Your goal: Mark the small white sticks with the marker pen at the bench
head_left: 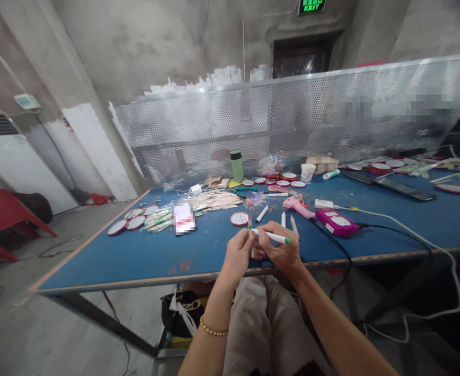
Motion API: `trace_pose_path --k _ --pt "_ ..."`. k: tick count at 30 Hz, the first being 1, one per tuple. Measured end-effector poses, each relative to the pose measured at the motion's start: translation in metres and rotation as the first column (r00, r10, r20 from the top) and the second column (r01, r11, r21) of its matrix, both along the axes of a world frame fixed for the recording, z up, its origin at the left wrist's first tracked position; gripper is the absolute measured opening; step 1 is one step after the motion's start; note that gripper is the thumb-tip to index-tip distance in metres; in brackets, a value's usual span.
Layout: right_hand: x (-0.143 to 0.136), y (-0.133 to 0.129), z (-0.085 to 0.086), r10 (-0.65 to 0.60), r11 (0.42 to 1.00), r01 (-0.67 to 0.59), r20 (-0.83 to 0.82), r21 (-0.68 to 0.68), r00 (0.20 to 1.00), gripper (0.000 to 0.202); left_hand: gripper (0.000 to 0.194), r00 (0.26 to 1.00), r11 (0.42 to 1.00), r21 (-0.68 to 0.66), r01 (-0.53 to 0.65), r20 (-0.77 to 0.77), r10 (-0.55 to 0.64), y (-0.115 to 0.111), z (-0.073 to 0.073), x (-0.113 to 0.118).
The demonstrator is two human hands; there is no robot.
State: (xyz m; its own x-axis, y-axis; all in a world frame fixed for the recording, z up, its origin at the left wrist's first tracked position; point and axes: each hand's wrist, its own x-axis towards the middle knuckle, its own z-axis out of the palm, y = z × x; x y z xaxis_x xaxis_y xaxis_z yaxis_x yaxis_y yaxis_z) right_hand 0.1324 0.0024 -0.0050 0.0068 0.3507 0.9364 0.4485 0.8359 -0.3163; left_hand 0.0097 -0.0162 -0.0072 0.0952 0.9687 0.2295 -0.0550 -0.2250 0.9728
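Near the table's front edge, my left hand (238,251) pinches a thin flat craft stick (250,223), held upright, with reddish and green colour on its upper part. My right hand (284,249) is closed around a white marker (274,236) whose green end points right. The marker's other end meets the stick, close to my left fingertips. Just beyond my hands lies a white round disc with a red rim (240,219). A loose white marker (262,213) rests beside it, and two more pens (284,219) lie behind my right hand.
A pink glue gun (299,207) and a purple box (336,222) with cables lie right. Bundled sticks (218,200) and several red-rimmed discs (136,222) are left. A green bottle (237,166) and paper cup (307,172) stand behind, before a perforated metal screen (198,120).
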Motion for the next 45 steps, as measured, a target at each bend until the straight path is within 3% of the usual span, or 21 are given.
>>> trace_pose_path --k 13,45 --pt "0.0001 -0.0001 -0.0016 -0.011 1.000 0.012 -0.050 0.008 0.999 0.019 0.036 0.999 0.999 -0.052 0.016 0.036 -0.014 0.0001 0.0009 0.0004" --pt "0.0004 0.0004 -0.0011 0.021 1.000 -0.022 -0.039 -0.021 0.999 0.019 0.039 1.000 1.000 -0.028 0.010 0.008 -0.010 0.0018 -0.0020 -0.0005"
